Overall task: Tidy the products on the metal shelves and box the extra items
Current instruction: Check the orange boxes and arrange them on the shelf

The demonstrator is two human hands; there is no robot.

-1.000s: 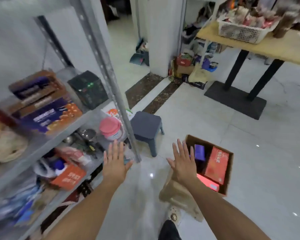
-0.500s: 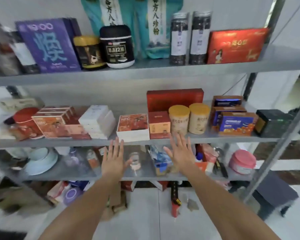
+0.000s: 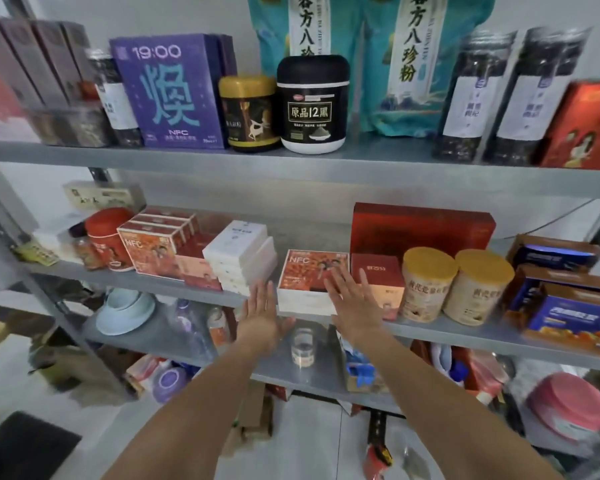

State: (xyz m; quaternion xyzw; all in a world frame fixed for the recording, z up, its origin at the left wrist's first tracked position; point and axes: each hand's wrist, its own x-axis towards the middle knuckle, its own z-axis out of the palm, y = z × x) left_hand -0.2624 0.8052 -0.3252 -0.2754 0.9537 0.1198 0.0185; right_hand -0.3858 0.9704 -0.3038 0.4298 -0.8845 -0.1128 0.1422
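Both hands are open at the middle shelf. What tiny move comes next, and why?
Probably grip the NFC box from both sides: the left hand is by its left edge, the right hand overlaps its right front, and both are open and empty.

A plain white wall (image 3: 187, 15) fills the far background. On the right, a thin dark cable (image 3: 551, 218) runs slantwise across that wall. Lower down, a pale, glossy tiled floor (image 3: 309, 445) shows in the near middle. A dark mat (image 3: 25, 448) lies on the floor at the near left corner. Beyond it, a blurred brownish bundle (image 3: 59, 368) sits on the floor, too unclear to identify.
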